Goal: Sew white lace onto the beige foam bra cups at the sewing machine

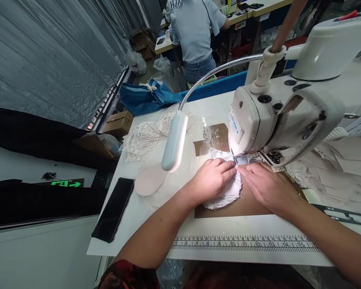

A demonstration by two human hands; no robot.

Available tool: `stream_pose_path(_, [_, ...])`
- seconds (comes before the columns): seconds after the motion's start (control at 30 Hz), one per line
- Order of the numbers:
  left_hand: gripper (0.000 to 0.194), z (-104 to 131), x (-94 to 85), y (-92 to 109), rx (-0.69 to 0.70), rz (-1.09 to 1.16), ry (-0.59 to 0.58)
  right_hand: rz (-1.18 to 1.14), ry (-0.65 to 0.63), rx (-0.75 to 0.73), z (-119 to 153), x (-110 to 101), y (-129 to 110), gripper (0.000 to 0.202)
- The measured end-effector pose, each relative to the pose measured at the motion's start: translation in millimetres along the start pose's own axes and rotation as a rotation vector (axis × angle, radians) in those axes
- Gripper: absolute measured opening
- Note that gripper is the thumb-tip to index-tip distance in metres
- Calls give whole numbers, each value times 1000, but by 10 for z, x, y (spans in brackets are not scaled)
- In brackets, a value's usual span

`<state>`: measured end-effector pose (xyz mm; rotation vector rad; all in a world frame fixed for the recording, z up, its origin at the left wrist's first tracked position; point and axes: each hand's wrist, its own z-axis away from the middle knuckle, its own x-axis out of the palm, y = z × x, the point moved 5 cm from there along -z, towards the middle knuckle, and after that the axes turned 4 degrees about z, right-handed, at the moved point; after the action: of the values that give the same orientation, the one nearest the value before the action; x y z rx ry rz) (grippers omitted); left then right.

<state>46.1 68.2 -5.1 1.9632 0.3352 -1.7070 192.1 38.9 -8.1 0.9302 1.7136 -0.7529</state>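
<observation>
Two bare hands work beneath the needle end of a white metal sewing machine (249, 120) at right. The left hand (210, 180) presses a white, frayed-edged, rounded fabric piece (232, 192); the right hand (266, 186) lies over a flat brown sheet (252, 206), its fingertips beside the left's. Farther left hang a pale grey-green lamp (173, 140) and cream lace (144, 138); near left lies a black rectangular phone (112, 210). Far off, a person in a light-blue shirt (194, 34) faces another table (267, 7).
</observation>
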Motion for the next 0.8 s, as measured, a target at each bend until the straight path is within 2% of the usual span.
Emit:
stream_pose_path(0.23, [38,-13,-26,3,12,30,-13,19,31,-10,10,9,6,36])
stream_pose_path(0.43, [34,-9,-1,0,30,37,52,8,46,-30,10,12,8,37])
stream_pose_path(0.6, [34,-7,-11,7,41,76,99,-99,29,-48,21,-7,33,38])
stream_pose_path(0.8, [36,-28,-28,-42,-1,96,141,-121,54,-45,35,-1,65,37])
